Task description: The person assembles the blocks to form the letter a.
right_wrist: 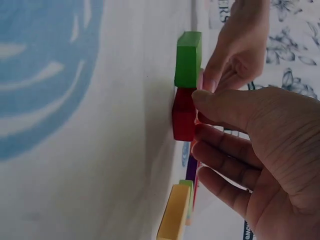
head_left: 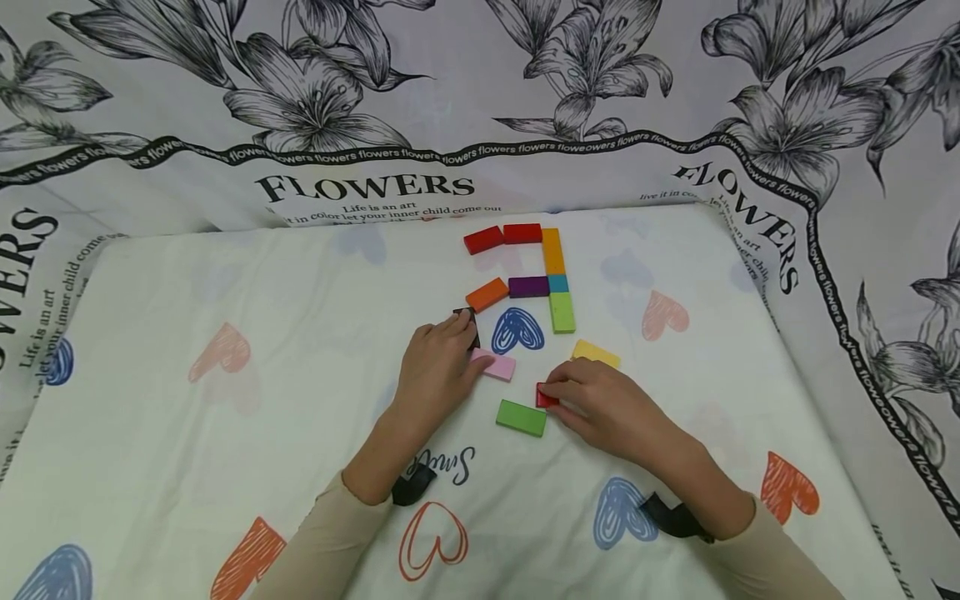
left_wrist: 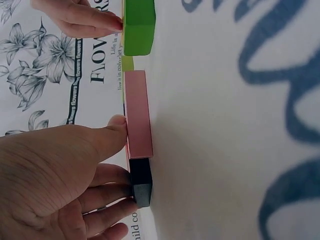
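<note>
My left hand [head_left: 438,358] lies over a black block [head_left: 468,325] and a pink block [head_left: 495,365]. In the left wrist view its fairly straight fingers touch the black block [left_wrist: 141,182], while the thumb rests on the pink block [left_wrist: 138,115]; the two blocks meet end to end. With thumb and fingers, my right hand [head_left: 607,404] pinches a red block [head_left: 545,396], partly covered by the fingertips. Just left of that stands a green block [head_left: 521,418], overlapping the red block [right_wrist: 184,115] in the right wrist view. A yellow block [head_left: 596,353] lies beyond the right hand.
Farther back, two red blocks [head_left: 522,234], an orange-yellow block [head_left: 552,252], a blue block [head_left: 558,283], a lime block [head_left: 562,313], a purple block [head_left: 528,287] and an orange block [head_left: 487,295] form a bent line. A white cloth [head_left: 300,375] with printed hearts lies underneath.
</note>
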A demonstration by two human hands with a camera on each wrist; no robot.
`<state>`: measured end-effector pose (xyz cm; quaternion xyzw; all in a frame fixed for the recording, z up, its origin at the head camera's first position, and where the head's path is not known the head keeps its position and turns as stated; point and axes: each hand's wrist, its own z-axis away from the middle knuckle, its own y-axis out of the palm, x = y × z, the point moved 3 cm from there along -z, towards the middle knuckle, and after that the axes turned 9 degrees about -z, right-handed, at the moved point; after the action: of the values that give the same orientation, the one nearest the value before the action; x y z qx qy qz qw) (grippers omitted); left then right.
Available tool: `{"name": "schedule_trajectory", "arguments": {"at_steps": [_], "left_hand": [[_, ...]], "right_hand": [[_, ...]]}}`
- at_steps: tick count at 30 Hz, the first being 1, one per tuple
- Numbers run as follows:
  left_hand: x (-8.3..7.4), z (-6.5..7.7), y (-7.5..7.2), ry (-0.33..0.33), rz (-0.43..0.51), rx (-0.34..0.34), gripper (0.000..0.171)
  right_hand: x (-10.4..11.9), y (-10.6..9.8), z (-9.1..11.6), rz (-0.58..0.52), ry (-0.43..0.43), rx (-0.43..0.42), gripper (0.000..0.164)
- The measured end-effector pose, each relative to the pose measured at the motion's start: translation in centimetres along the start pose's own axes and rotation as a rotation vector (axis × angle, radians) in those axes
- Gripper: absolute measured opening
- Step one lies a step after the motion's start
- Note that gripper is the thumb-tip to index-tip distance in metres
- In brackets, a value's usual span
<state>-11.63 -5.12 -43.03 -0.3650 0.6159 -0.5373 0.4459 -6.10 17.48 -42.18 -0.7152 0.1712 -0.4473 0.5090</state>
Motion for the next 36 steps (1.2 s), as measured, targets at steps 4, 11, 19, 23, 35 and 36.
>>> {"name": "schedule_trajectory", "arguments": {"at_steps": [4, 11, 19, 23, 35, 36], "left_hand": [[0.0, 0.1, -0.1, 0.002, -0.003, -0.004, 0.061], [0.0, 0.2, -0.2, 0.006, -0.003, -0.014, 0.06], [0.1, 0.1, 0.0, 0.011, -0.01, -0.026, 0.061], [0.1, 0.1, 0.0, 0.013, -0.014, -0.025, 0.061], [0.2, 0.0, 0.0, 0.013, -0.025, -0.028, 0.06], [0.2, 0.1, 0.0, 0.01, -0.026, -0.022, 0.061]], "right_hand": [[0.1, 0.1, -0.1, 0.022, 0.002, -0.009, 0.034], [0.1, 0.2, -0.1, 0.019, 0.022, -0.011, 0.035], [-0.1, 0.2, -0.3, 0.021, 0.021, -0.017, 0.035], [-0.2, 0.1, -0.4, 0.022, 0.029, -0.042, 0.032], [-1.0, -0.8, -1.0, -0.015, 0.05, -0.106, 0.033], [-1.1, -0.9, -1.0, -0.019, 0.051, -0.112, 0.033]]}}
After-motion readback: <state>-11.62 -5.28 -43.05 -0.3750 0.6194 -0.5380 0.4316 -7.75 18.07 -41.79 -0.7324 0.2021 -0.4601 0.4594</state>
